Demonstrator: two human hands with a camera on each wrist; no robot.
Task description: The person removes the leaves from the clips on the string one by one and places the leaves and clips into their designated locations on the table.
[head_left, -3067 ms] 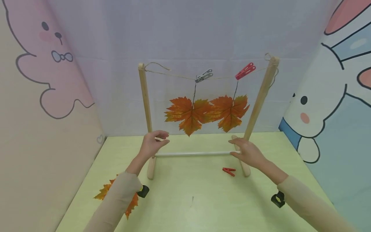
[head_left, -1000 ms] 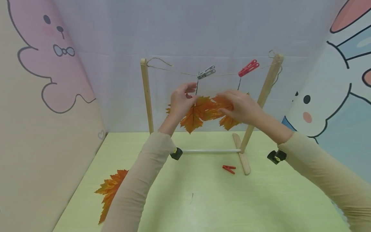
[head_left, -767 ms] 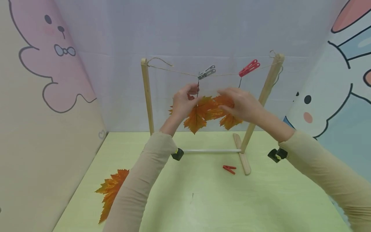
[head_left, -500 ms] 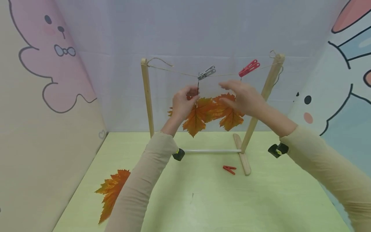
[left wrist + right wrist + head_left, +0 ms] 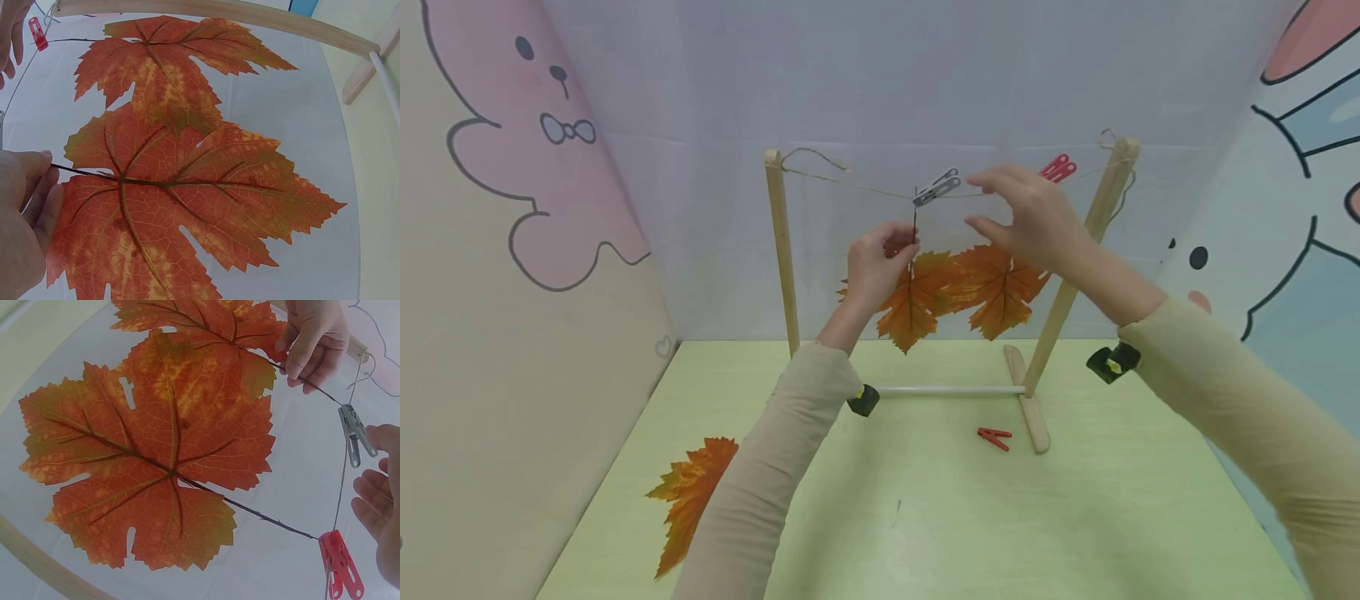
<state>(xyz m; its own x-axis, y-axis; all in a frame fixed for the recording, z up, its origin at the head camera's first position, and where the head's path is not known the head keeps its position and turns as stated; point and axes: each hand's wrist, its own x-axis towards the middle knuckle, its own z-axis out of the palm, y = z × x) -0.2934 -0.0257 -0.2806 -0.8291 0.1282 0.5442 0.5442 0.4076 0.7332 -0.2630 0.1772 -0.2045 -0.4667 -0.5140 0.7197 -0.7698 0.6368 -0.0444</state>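
Observation:
My left hand [image 5: 876, 267] pinches the dark stem [image 5: 84, 170] of the left maple leaf [image 5: 910, 308] between thumb and fingertips. That leaf's stem runs up to a grey clothespin [image 5: 937, 188] clipped on the twine [image 5: 857, 185]. My right hand [image 5: 1033, 212] is raised just right of the grey clothespin, thumb and fingers spread apart with nothing between them. In the right wrist view its fingertip [image 5: 375, 434] comes close to the clothespin's handles. A red clothespin [image 5: 340, 565], partly behind the right hand in the head view, holds a second maple leaf [image 5: 1003, 292].
Wooden posts [image 5: 782, 250] carry the twine, with a white rod [image 5: 947, 390] low between them. Another red clothespin [image 5: 995, 438] lies on the table [image 5: 955, 525] by the right foot [image 5: 1035, 425]. A third maple leaf [image 5: 688, 496] lies at left, partly under the left sleeve [image 5: 752, 492].
Both hands have risen from the stand's base to the hanging leaves. The left hand has taken hold of the left leaf's stem; the right hand has moved up beside the grey clothespin.

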